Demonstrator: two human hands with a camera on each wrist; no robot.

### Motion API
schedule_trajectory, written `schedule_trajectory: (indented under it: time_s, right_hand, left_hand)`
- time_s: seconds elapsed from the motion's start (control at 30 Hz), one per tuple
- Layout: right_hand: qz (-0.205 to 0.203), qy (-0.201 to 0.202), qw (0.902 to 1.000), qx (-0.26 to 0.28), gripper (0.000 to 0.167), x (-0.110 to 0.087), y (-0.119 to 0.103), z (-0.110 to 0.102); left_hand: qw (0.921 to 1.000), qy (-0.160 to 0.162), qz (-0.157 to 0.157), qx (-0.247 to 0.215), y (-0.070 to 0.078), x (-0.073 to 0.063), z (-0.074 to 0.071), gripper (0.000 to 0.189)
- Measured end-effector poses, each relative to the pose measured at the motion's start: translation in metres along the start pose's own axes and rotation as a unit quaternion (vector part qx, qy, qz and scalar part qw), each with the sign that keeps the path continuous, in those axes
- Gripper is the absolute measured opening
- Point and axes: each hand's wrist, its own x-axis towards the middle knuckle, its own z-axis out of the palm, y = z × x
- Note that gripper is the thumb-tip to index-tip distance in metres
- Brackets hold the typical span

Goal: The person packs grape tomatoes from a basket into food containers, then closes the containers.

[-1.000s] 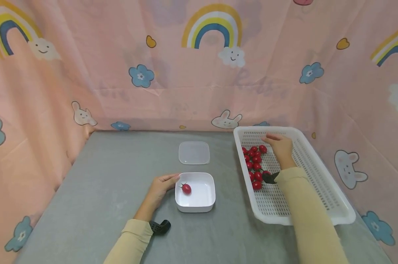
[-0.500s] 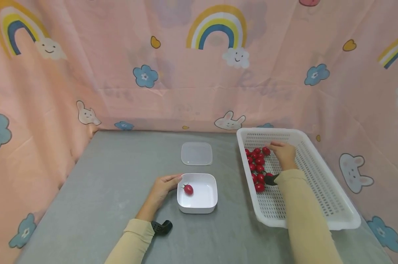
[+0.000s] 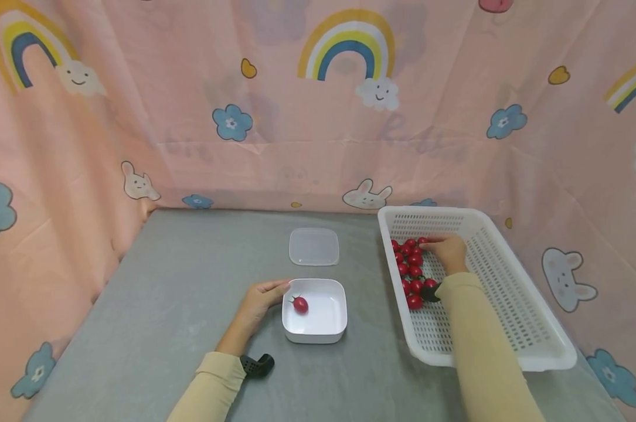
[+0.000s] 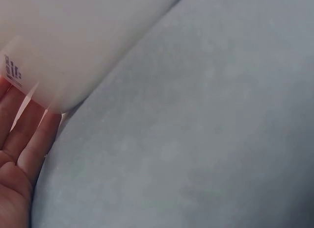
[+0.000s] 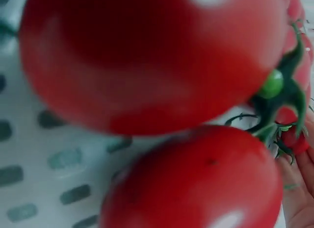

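Observation:
My left hand holds the left back corner of a small square white plastic box, thumb at the rim. In the left wrist view its fingers lie against the outer wall. One red cherry tomato with a green stem lies inside the box. My right hand is in a white perforated basket, fingertips around a cherry tomato at the right edge of the pile. Several more cherry tomatoes line the basket's left side; two large in the right wrist view partly hide the hand.
A translucent lid lies flat on the grey table behind the box. The basket's raised rim stands around the right hand. A pink printed curtain closes off the back and sides. Each wrist wears a black camera mount.
My right hand has moved from above the basket's back part down and toward me, onto a cherry tomato. The left hand keeps its place at the box. The head view has shifted slightly.

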Motion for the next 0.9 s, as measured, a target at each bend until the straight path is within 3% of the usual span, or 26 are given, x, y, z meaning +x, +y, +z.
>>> schedule_trajectory:
  time_s: [0.47, 0.67, 0.9]
  right_hand:
    - [-0.007, 0.021, 0.9997, 0.003, 0.046, -0.007, -0.013, -0.009]
    - [0.002, 0.020, 0.9989, 0.042, 0.052, -0.011, -0.033, -0.018]
    - [-0.035, -0.006, 0.9964, 0.077, 0.061, -0.027, -0.059, -0.028]
  left_hand:
    - [1.0000, -0.002, 0.003, -0.001, 0.000, 0.000, 0.000, 0.033]
    - [1.0000, -0.001, 0.000, 0.004, 0.001, -0.001, 0.001, 0.033]
    - [0.9999, 0.000, -0.004, 0.014, 0.002, -0.001, 0.000, 0.033]
